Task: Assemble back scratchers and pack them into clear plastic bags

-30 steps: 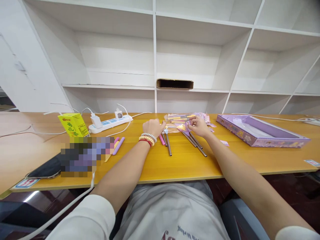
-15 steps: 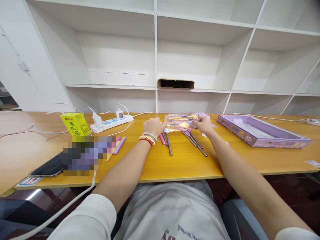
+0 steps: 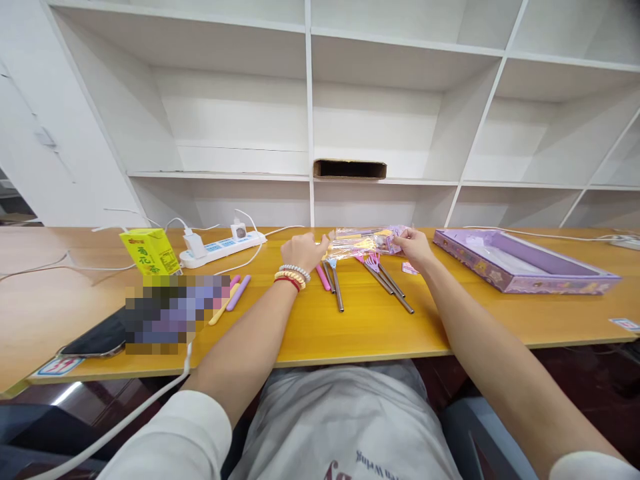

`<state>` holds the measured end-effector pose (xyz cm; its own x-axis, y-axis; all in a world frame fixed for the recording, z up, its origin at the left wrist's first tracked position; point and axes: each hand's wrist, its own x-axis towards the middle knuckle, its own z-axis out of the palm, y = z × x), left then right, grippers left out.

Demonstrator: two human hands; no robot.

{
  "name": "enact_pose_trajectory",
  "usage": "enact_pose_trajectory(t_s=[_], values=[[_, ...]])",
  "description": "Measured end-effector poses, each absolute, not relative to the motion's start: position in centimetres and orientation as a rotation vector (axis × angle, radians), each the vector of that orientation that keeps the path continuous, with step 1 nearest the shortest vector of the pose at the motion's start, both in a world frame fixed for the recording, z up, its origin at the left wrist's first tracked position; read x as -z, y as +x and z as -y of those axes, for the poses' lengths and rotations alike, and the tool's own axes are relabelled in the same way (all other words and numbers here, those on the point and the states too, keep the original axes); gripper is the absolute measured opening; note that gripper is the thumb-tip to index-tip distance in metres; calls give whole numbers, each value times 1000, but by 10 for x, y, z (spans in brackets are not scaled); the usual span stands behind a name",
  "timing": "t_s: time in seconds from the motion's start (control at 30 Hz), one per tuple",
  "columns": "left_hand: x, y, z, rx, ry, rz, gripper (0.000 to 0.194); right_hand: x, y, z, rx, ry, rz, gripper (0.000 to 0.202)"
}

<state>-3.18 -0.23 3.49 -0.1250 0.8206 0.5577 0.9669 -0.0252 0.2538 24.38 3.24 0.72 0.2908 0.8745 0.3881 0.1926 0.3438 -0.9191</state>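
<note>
Pinched at its 2 ends, our clear bag (image 3: 353, 247) spans the gap from left hand (image 3: 303, 254) to right hand (image 3: 416, 249)! Metal tubes (image 3: 339, 291) lie just on our side of the grip, and off to its right sits a purple box (image 3: 550, 286).

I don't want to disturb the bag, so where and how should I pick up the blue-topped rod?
I'd pinch the blue-topped rod across its metal shaft near the lower end, coming from the table's near edge. It is slim and straight, that end points toward you and stands apart from its neighbours, while the blue top sits close to the bag.
</note>
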Motion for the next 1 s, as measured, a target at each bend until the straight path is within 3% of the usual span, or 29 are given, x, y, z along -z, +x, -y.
enact_pose_trajectory(t_s=[0.57, 1.0], values=[[-31, -37, -6, 943, -1867, 1978, 49, -18, 249, -24, -1091, -898, 967, 39], [-33, -36, -2, 915, -1887, 1962, 50, -14, 249, -30, -953, -1051, 1071, 18]])
